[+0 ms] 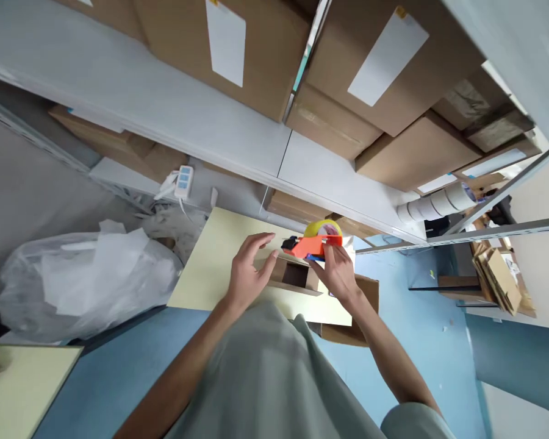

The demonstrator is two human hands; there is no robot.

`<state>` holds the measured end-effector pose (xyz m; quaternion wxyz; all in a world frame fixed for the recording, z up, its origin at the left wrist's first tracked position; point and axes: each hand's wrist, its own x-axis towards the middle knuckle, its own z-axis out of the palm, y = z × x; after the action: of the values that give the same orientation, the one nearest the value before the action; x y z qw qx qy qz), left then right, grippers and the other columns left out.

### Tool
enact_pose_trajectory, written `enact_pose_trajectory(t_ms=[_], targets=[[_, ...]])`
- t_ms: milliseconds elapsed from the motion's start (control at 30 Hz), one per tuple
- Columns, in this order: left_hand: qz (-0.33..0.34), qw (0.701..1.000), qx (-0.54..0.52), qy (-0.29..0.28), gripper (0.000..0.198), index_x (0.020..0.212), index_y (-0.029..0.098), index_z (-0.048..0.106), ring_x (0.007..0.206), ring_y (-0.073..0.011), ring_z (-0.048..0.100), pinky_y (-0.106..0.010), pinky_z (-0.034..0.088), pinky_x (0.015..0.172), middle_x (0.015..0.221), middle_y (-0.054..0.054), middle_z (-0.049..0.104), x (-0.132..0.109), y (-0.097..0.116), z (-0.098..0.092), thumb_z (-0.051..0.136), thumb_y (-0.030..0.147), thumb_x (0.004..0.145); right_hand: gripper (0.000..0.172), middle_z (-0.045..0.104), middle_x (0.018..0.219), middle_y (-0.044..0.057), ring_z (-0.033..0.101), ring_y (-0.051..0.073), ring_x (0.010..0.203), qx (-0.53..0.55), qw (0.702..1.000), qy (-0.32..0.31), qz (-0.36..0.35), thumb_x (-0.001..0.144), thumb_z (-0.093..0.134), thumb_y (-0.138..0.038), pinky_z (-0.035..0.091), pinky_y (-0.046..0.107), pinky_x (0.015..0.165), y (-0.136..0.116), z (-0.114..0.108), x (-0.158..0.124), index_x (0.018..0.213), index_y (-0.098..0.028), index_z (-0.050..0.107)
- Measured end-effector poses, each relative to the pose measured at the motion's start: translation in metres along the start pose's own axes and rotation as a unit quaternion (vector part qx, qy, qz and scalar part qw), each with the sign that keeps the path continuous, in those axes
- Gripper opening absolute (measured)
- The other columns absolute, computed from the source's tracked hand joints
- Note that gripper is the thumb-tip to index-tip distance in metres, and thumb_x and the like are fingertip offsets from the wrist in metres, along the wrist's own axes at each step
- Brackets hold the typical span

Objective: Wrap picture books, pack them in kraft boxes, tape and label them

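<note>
My right hand (341, 271) is closed on an orange tape dispenser (307, 246) that carries a yellow roll of tape (318, 227). The dispenser's dark end points left, toward my other hand. My left hand (251, 268) is empty, its thumb and fingers apart, a short way left of the dispenser. Below both hands a small open cardboard box (311, 289) lies on the pale yellow table (229, 231). Its dark inside shows between the flaps, and my left hand partly covers its left end.
Shelves (238, 116) with large cardboard boxes (265, 49) rise beyond the table. A plastic bag of white material (86, 280) lies at the left. Below the table's right edge sits an open cardboard box (370, 299). Tape rolls (439, 203) lie on the shelf at right.
</note>
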<state>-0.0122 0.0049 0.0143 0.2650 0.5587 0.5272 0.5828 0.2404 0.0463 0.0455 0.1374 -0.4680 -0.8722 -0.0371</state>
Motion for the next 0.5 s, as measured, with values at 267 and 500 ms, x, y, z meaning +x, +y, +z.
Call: enact_pose_trajectory(t_ms=[267, 500], targets=[[0.006, 0.996, 0.008, -0.089, 0.016, 0.114, 0.026, 0.071, 0.104, -0.0233, 0.074, -0.04, 0.062, 0.095, 0.108, -0.004, 0.08, -0.017, -0.017, -0.01, 0.064, 0.02, 0.101, 0.026, 0.076, 0.092, 0.011, 0.075, 0.029, 0.088, -0.026, 0.998, -0.043, -0.024, 0.115, 0.054, -0.044, 0.062, 0.041, 0.079, -0.038, -0.013, -0.037, 0.121, -0.019, 0.056], [-0.047, 0.981, -0.052, -0.18, 0.009, 0.095, 0.024, 0.071, 0.092, -0.0202, 0.075, -0.034, 0.06, 0.088, 0.096, -0.002, 0.08, -0.021, -0.032, -0.019, 0.064, 0.026, 0.1, 0.037, 0.08, 0.096, 0.013, 0.078, 0.031, 0.091, -0.008, 0.991, -0.136, 0.009, 0.113, 0.056, -0.05, 0.064, 0.042, 0.082, -0.05, -0.019, -0.045, 0.129, -0.017, 0.058]])
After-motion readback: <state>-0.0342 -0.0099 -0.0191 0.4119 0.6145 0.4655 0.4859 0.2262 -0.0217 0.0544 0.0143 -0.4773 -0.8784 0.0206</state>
